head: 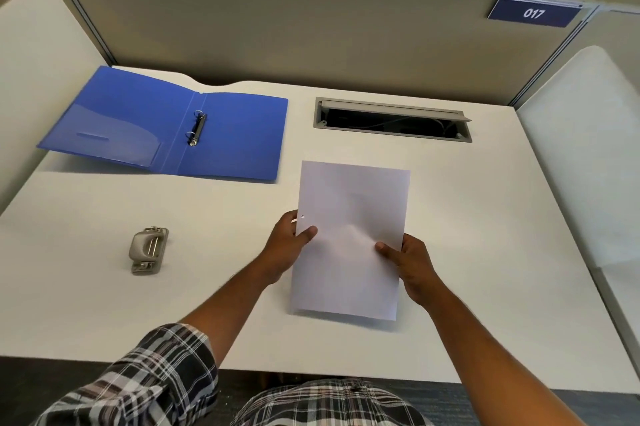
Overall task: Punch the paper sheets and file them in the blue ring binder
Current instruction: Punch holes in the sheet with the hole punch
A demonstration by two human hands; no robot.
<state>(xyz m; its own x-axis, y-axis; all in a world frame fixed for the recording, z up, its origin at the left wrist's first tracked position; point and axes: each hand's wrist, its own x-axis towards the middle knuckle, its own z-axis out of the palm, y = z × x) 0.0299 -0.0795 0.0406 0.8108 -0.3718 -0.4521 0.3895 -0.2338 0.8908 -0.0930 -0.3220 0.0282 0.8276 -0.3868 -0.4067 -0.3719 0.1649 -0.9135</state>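
Two hands, left hand (289,245) and right hand (408,264), pinch the side edges of thin, floppy, light paper sheets (349,242) just above the tabletop (485,218); a two-sided hold probably limits sagging.

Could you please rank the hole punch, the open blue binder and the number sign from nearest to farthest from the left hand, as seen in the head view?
From the left hand:
1. Hole punch, on the desk to its left.
2. Blue binder, open, farther back-left.
3. Number sign, high on the partition, far right.
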